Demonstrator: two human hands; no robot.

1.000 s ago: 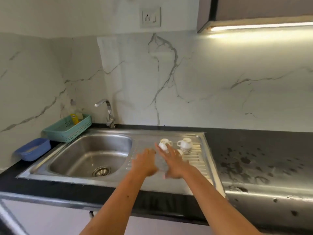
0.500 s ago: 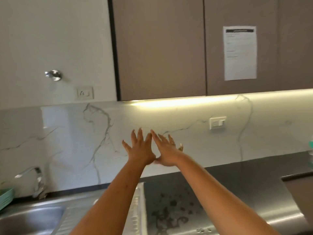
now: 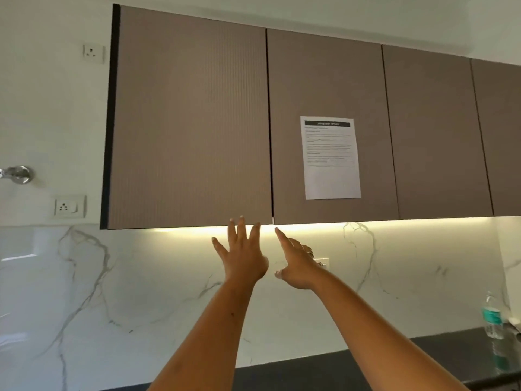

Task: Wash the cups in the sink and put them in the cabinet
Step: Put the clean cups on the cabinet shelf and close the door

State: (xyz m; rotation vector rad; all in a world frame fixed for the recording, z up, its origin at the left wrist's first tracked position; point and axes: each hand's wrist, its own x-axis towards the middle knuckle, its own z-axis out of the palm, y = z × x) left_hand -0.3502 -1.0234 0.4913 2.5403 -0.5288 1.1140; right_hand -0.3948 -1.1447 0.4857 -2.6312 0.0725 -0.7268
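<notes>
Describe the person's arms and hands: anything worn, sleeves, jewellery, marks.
Both arms are bare: no sleeve shows on the left forearm or the right forearm. The left hand and the right hand wear no glove, watch or bracelet, and no ring is visible. A small dark spot marks the left forearm.

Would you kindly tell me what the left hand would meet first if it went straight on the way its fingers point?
Probably the bottom edge of the leftmost cabinet door, near its seam: the left hand points up at it. Depth is unclear; the fingertips may be touching it.
</notes>
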